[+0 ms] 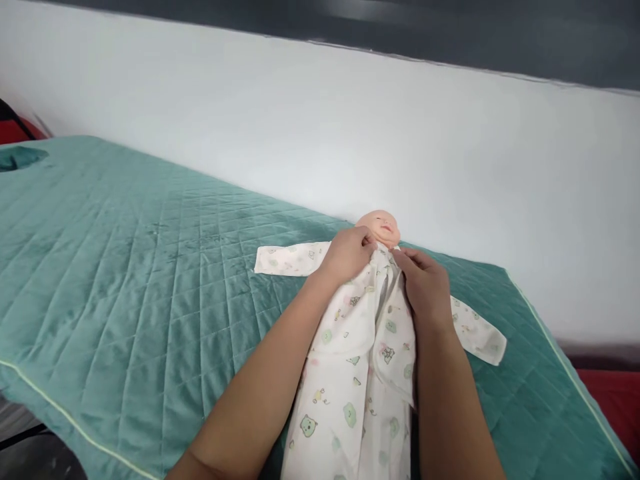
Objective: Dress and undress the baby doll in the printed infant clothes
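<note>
A baby doll (379,224) lies on its back, its head toward the wall, dressed in a white printed baby jacket (345,320) with long sleeves spread to both sides. The jacket's front edges part a little down the middle. Printed white trousers (333,413) cover the lower body. At the doll's neck, my left hand (353,252) pinches the collar on the left side. Opposite it, my right hand (425,280) is closed on the collar's right edge, thumb and finger just under the doll's chin. My forearms run along both sides of the doll, partly covering the sleeves.
A green quilted cover (150,267) with pale yellow piping lies over the surface under the doll. Behind it rises a white wall (300,120) with a dark band on top. Red items (613,400) show at the right edge and far left.
</note>
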Motion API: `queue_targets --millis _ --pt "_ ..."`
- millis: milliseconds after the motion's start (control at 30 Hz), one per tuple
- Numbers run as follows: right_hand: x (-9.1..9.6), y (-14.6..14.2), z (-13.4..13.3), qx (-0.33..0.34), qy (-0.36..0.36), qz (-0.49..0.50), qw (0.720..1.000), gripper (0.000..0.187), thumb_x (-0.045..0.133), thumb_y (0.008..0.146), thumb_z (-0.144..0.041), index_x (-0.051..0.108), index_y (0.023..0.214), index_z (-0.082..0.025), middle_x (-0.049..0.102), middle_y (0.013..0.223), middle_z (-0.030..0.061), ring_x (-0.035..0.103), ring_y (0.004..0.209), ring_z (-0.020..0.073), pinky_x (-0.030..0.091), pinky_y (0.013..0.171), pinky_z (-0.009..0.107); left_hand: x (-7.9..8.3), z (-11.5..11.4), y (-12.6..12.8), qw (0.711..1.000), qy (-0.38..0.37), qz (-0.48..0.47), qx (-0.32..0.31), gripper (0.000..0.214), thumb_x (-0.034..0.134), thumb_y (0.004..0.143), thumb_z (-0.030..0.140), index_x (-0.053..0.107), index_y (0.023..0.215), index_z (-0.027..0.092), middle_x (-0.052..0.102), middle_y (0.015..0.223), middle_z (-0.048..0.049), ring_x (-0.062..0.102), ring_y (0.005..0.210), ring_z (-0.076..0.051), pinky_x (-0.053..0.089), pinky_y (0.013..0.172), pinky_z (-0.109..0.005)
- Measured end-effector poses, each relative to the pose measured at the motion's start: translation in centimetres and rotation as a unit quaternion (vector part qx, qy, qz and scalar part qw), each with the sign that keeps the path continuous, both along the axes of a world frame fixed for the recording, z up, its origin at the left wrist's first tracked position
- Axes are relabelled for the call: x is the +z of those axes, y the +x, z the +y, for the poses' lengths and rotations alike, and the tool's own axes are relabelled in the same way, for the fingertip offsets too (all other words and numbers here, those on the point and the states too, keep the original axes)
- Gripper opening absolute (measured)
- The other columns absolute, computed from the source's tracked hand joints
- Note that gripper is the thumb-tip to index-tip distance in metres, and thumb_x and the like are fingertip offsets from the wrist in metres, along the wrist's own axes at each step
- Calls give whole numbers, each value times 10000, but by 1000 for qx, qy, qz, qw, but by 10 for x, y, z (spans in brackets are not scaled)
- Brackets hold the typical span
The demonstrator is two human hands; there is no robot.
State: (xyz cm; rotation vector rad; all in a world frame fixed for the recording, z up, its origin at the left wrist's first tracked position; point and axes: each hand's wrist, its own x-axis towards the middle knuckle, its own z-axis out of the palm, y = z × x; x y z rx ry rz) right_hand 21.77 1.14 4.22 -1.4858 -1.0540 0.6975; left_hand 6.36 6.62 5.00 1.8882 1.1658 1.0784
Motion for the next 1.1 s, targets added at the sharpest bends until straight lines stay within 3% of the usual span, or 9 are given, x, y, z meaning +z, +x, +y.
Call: queue_targets --millis 167,467,833,1100 --pt "-4 -3 -4 43 47 44 997 276 745 804 -441 793 985 -237 771 952 21 675 987 245 496 882 358 5 -6 6 996 -3 -94 3 93 573 900 182 645 841 181 726 881 -24 644 818 -151 489 794 -275" --pt "-9 -1 1 53 59 -14 997 283 693 818 -413 794 990 -212 772 1025 47 676 1000 232 498 944 382 2 -12 11 999 4 -41 -20 128 560 885 145 620 779 184 716 843 -20 631 797 -158 473 777 -283" --pt "-9 1 4 72 24 -57 995 271 706 765 -400 762 951 -211 712 927 41 604 853 193 488 800 333 -6 -8 5 999 2 -25 -45 116 556 911 132 660 915 184 758 1011 -51 690 935 -168 514 886 -296" --pt "-8 0 5 93 -4 -60 994 271 718 765 -389 711 949 -191 678 892 19 549 778 155 438 759 309 -2 -15 2 999 13 8 -47 217 480 949 136 660 1052 199 759 1088 -51 685 1030 -184 504 917 -307"
